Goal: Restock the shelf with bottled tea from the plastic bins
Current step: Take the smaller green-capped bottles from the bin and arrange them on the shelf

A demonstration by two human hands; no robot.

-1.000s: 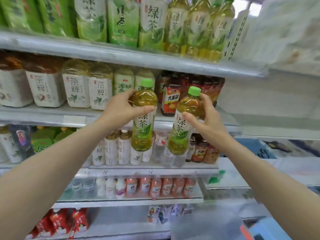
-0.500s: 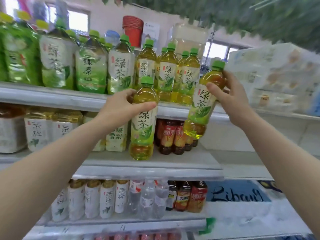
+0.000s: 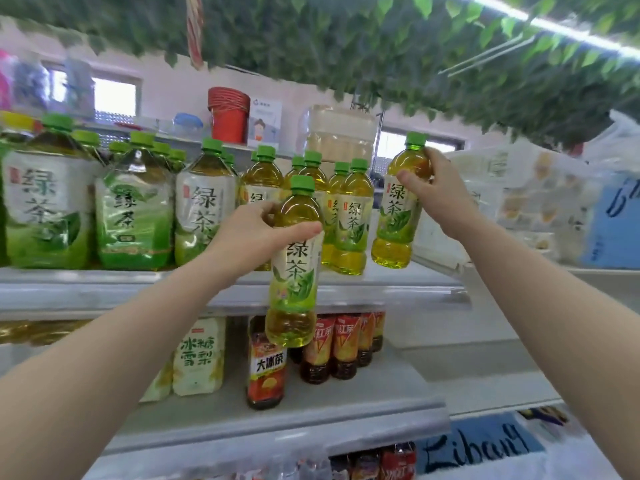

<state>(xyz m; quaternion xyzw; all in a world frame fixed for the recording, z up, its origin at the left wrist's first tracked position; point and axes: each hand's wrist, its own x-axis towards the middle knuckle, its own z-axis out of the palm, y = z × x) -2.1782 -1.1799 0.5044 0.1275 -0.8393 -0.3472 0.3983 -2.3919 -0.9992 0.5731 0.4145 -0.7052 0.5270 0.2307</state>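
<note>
Green-capped tea bottles, one gripped per hand: left hand (image 3: 249,230) w/ bottle (image 3: 294,271) below shelf (image 3: 398,282) edge, right hand (image 3: 433,195) w/ second bottle (image 3: 398,216) above it; next, prob. set down.

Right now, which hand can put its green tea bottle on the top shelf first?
Probably the right hand. Its bottle is already up at the top shelf, beside the standing row. The left hand's bottle hangs lower, in front of the shelf edge.

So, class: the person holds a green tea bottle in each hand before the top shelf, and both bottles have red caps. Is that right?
Not quite. The head view shows green caps on the bottle in the left hand and the bottle in the right hand. The rest stands.
</note>
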